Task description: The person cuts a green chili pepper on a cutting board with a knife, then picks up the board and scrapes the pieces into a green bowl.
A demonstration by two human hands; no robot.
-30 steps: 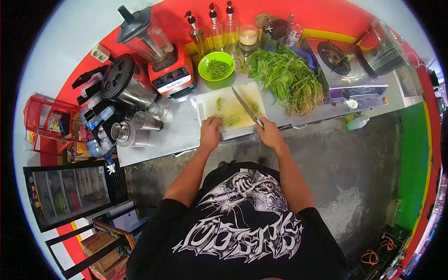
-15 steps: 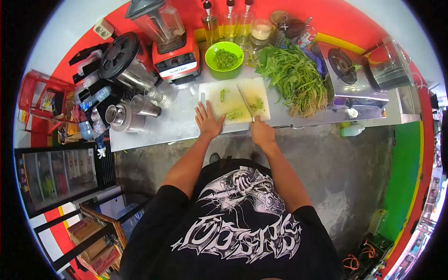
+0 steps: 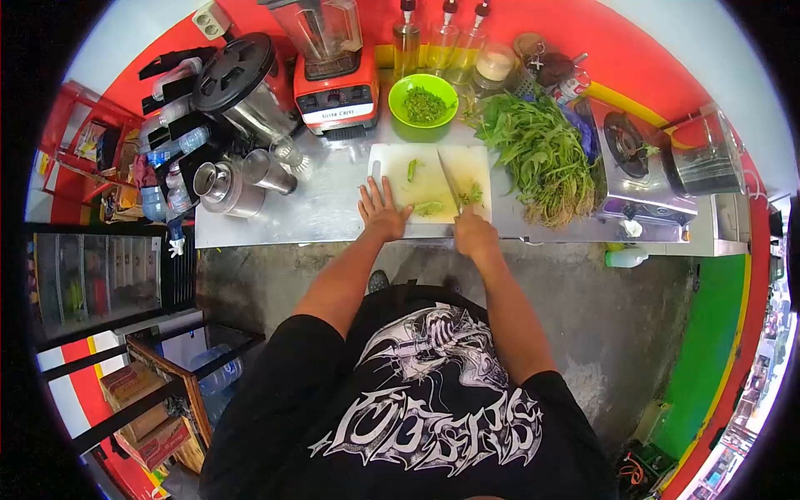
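A white cutting board (image 3: 388,155) lies on the metal counter. On it are a green piece (image 3: 412,171) near the middle, some cut green bits (image 3: 429,208) at the front and a small heap of chopped greens (image 3: 472,195) on the right. My left hand (image 3: 383,214) is spread flat with fingers apart, resting at the board's front left corner. In my right hand (image 3: 475,233), at the board's front edge, is the handle of a knife (image 3: 450,178). Its blade points away from me across the board, left of the chopped heap.
Behind the board stands a green bowl (image 3: 422,132) of chopped greens. Leafy greens with roots (image 3: 537,154) lie to the right, before a gas stove (image 3: 637,167). Left are a red blender (image 3: 337,96), metal cups (image 3: 271,173) and a metal jug (image 3: 221,187). Bottles (image 3: 407,46) line the wall.
The camera view has shifted, so the counter and its things appear further right. Both hands and the knife keep about the same places on the board.
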